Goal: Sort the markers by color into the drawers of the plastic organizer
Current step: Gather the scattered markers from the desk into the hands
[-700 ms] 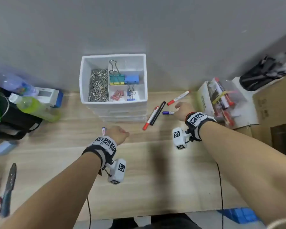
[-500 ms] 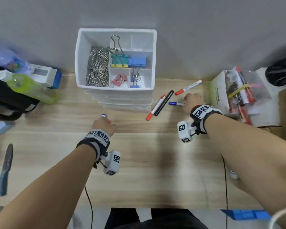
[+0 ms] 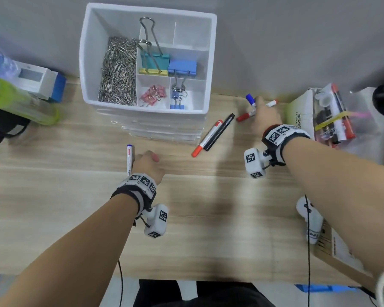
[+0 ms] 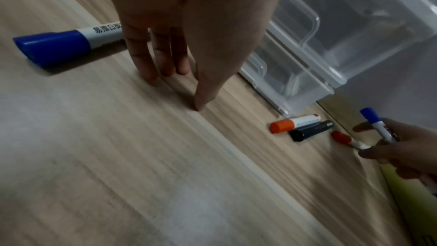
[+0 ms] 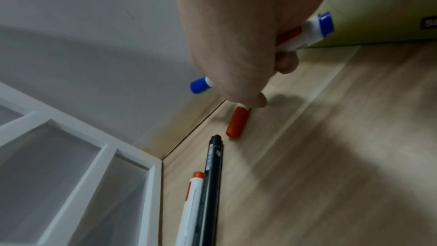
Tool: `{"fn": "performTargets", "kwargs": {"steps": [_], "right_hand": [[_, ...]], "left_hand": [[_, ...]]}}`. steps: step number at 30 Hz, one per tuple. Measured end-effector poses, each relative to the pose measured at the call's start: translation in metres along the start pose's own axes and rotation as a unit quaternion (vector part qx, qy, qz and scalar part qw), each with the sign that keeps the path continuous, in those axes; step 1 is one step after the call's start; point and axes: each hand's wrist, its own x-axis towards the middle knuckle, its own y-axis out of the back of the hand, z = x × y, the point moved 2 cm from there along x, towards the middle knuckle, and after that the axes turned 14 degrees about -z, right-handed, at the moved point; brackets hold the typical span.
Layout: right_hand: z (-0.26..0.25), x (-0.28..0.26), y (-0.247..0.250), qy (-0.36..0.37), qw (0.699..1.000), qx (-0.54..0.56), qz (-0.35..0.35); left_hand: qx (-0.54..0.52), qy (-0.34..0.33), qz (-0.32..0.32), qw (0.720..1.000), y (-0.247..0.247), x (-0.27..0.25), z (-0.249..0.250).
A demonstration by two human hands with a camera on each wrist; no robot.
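The white organizer [image 3: 84,52] stands against the wall, its clear drawers [image 3: 160,129] closed and its top tray full of clips. My left hand [image 3: 146,165] rests in front of it, fingers curled round a blue marker [image 3: 129,156] with fingertips [image 4: 151,78] on the table. My right hand [image 3: 264,116] grips a second blue marker [image 3: 250,100], cap up, while its thumb touches a red marker [image 3: 244,116] lying on the wood. A red-capped marker [image 3: 207,138] and a black marker [image 3: 220,131] lie side by side beside the drawers.
A yellow-green box [image 3: 302,114] and a plastic bag of markers [image 3: 335,116] sit right of my right hand. A green bottle [image 3: 20,103] and a white-blue device [image 3: 40,80] are at the left. A cardboard box [image 3: 341,251] and a white gadget [image 3: 308,220] occupy the near right.
My right hand has lifted the blue marker off the table and reached to the far red marker. My left hand shifted slightly left with its blue marker. The head view tilted down.
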Motion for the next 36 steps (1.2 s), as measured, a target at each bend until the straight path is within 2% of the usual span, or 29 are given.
{"fn": "performTargets", "kwargs": {"steps": [2,5,7,10,13,15,17,19,23,25,28,30,33,35,36], "right_hand": [[0.003,0.009,-0.002,-0.023,0.999,-0.018,-0.024],[0.008,0.009,-0.009,-0.042,0.998,-0.037,-0.011],[0.008,0.005,-0.012,-0.055,0.998,-0.026,0.001],[-0.004,0.000,-0.016,-0.074,0.993,0.092,0.019],[-0.023,-0.003,-0.029,-0.104,0.957,0.270,-0.005],[-0.040,-0.009,-0.041,-0.117,0.939,0.322,-0.020],[-0.055,-0.014,-0.052,-0.112,0.934,0.338,-0.033],[-0.069,-0.022,-0.060,-0.104,0.936,0.334,-0.044],[-0.085,-0.037,-0.071,-0.124,0.946,0.293,-0.061],[-0.086,-0.045,-0.076,-0.141,0.948,0.280,-0.058],[-0.084,-0.063,-0.087,-0.160,0.957,0.235,-0.063],[-0.085,-0.080,-0.098,-0.168,0.962,0.201,-0.074],[-0.090,-0.113,-0.117,-0.171,0.963,0.193,-0.080],[-0.104,-0.134,-0.129,-0.141,0.952,0.254,-0.092],[-0.114,-0.143,-0.134,-0.116,0.935,0.318,-0.104]], "left_hand": [[0.004,0.001,0.011,1.000,-0.004,0.000,-0.001],[0.008,0.002,0.034,0.999,-0.007,0.000,-0.001],[0.008,-0.004,0.026,1.000,-0.006,-0.002,-0.001],[-0.002,-0.017,0.042,0.999,0.003,-0.006,-0.002],[-0.035,-0.031,0.120,0.992,0.020,-0.012,-0.011],[-0.045,-0.003,0.165,0.985,0.030,-0.018,-0.021],[-0.042,0.047,0.182,0.981,0.035,-0.021,-0.031],[-0.040,0.083,0.170,0.981,0.037,-0.022,-0.044],[-0.035,0.084,0.088,0.992,0.037,-0.018,-0.067],[-0.024,0.072,0.059,0.995,0.038,-0.019,-0.074],[-0.023,0.014,0.022,0.999,0.036,-0.025,-0.075],[-0.087,-0.026,-0.012,0.996,0.032,-0.033,-0.074],[-0.222,-0.060,-0.051,0.972,0.028,-0.044,-0.070],[-0.273,-0.075,-0.075,0.956,0.027,-0.053,-0.064],[-0.301,-0.078,-0.086,0.947,0.027,-0.058,-0.061]]}}
